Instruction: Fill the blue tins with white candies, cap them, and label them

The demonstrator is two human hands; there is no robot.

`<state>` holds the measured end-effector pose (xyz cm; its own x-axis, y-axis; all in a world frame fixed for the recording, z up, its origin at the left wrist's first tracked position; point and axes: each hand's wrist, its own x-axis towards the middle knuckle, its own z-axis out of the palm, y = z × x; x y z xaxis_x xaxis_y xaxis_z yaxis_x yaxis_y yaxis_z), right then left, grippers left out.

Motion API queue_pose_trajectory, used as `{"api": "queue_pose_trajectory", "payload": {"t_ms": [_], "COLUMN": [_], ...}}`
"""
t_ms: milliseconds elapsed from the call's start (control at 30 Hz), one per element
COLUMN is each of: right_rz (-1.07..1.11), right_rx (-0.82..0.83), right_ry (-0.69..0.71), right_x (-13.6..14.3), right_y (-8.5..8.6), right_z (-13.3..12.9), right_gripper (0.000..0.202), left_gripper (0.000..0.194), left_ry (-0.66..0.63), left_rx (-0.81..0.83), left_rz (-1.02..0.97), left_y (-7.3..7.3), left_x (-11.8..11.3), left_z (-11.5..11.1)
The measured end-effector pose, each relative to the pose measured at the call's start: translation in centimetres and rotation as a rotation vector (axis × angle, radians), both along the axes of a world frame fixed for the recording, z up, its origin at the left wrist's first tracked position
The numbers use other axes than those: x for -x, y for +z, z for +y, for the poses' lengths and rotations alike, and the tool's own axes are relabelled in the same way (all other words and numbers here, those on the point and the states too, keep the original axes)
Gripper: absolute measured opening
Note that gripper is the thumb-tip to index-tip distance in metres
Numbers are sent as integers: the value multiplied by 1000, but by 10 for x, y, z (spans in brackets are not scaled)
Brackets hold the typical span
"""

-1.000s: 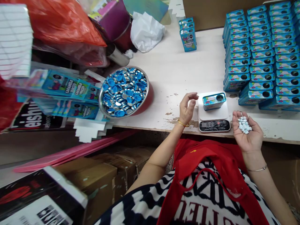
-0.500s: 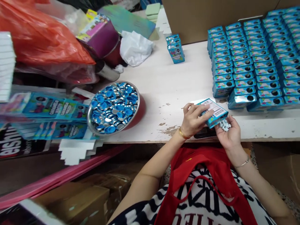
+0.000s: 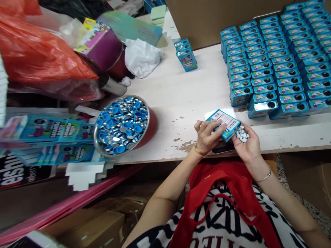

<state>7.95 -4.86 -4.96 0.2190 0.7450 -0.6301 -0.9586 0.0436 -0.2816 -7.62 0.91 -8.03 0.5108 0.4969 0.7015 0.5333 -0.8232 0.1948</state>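
Note:
My left hand (image 3: 208,136) grips a small blue candy tin (image 3: 226,124), tilted with its printed label side up and one end toward my other palm. Cupped beneath that end, my right hand (image 3: 247,146) holds a small pile of pale candies (image 3: 242,134). Its fingertips are close to the tin; whether they touch it I cannot tell. Under both hands lies a white flat device with a dark front (image 3: 222,147), perhaps a scale, mostly covered. To the right stand rows of similar blue tins (image 3: 266,81) with dark round holes in their tops.
A metal bowl (image 3: 148,125) full of blue and silver caps (image 3: 121,125) sits at the left table edge. Several tins (image 3: 187,61) stand near the back, beside crumpled white paper (image 3: 142,58). Flat printed cartons (image 3: 59,129) and an orange bag (image 3: 43,51) lie further left. Cardboard (image 3: 217,20) stands behind.
The camera view has shifted slightly, so the table's contents appear moved. My left hand still holds the tin tilted over my right palm, where the candies are now more plainly visible.

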Motion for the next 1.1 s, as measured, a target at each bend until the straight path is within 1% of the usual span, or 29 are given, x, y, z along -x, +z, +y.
{"api": "queue_pose_trajectory", "payload": {"t_ms": [100,200,300,367,500,600,700,767,800,833,900,1000,1100], "right_rz": [-15,-38,-59,-73,-88,-103,-119,-130,-138,-147,-163,-160,-149], "right_rx": [15,-5,-30,-11,78,127,142,142,137,130,114,98,63], "right_ry": [-10,-6,-7,-10,-44,-76,-102,-118,-123,-126,-129,-99,-62], "right_x": [-1,-4,-13,-20,-36,-44,-50,-54,-56,-58,-62,-66,-65], "right_y": [0,-1,0,2,5,3,-4,-10,-13,-17,-26,-39,-50], "right_z": [-2,-6,-13,-18,-26,-31,-34,-35,-35,-33,-29,-18,-6], "right_gripper": [18,16,17,18,19,22,22,21,21,20,19,18,16], "left_gripper": [29,31,33,33,38,45,57,62,61,58,53,54,59], "left_ry": [7,-2,-5,7,5,-20,-64,-108,-114,-99,-9,130,173], "left_rx": [86,172,335,430,518,585,647,684,701,718,764,888,1052], "left_rz": [-23,-100,-212,-266,-342,-359,-366,-441,-506,-580,-709,-818,-932], "left_y": [-5,-5,-4,-6,-21,-31,-30,-24,-22,-21,-22,-31,-41], "left_x": [-1,-5,-10,-12,-12,-9,-5,-1,2,4,8,12,12], "left_z": [1,2,4,7,12,13,13,13,13,13,13,14,14]}}
